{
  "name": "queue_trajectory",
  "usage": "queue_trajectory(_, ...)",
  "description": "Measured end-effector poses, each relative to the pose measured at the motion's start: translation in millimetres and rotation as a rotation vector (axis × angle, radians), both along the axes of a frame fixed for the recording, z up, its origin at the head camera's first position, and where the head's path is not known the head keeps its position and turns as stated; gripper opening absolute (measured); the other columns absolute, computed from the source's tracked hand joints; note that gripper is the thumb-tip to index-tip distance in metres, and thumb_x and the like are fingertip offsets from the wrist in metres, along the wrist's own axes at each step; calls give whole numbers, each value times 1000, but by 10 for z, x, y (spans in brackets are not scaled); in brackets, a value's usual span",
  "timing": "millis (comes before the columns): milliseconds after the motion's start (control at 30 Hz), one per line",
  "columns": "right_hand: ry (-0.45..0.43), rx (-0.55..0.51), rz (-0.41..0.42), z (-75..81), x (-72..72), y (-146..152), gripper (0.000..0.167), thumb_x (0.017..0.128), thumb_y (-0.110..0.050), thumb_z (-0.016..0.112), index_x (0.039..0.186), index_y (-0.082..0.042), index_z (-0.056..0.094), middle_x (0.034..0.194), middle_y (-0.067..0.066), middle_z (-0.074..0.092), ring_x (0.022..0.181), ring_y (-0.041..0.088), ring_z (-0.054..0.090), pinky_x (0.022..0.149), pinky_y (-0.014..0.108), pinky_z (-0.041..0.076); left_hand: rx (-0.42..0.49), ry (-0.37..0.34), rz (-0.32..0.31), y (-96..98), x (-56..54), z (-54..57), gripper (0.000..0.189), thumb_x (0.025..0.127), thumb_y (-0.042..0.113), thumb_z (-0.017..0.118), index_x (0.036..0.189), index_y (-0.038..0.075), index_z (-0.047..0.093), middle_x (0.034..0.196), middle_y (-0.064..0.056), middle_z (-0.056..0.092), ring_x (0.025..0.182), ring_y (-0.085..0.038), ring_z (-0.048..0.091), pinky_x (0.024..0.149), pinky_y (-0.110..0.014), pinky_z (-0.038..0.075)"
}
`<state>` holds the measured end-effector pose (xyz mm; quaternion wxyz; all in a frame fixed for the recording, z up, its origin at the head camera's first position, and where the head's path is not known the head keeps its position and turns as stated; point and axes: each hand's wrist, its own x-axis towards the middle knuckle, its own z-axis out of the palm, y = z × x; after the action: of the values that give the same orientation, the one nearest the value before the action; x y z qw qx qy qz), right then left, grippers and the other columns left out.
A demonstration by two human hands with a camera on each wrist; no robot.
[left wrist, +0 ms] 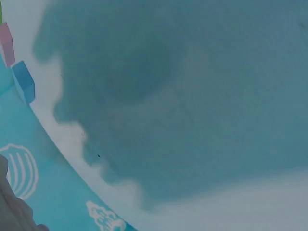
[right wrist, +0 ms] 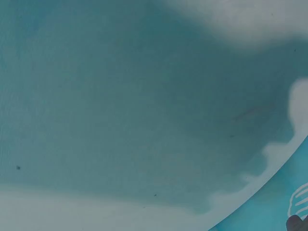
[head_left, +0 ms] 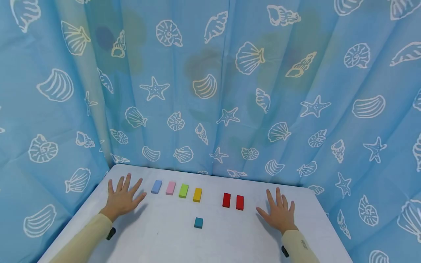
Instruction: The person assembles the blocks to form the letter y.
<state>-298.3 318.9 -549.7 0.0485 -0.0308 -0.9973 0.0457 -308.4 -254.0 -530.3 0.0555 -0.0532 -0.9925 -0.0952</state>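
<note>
My left hand is spread over the table's left side, fingers straight and apart, holding nothing. Nearest to it is a light blue block, followed rightward by a pink block, a lime green block and a yellow block. Two red blocks, one beside the other, lie farther right. Beyond them my right hand is also spread with nothing in it. A smaller teal block sits nearer the front. In the left wrist view, the light blue block and pink block show at the left edge.
A white table carries the blocks. Blue curtains printed with white shells and starfish hang behind it and along both sides. Shadows of the hands fall on the white surface in both wrist views.
</note>
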Motion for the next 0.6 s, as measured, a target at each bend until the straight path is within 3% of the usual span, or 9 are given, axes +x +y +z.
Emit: queue_trajectory(600,7,-47,30,-67,-92,-175,96,85,-66,60,158,-17,22,165,22,5,145,54,17,113,74,1,30,33,-133,596,89,-48,72,93,62,51,153,24,38,162,-22,20,147,-49,19,111,-74,-4)
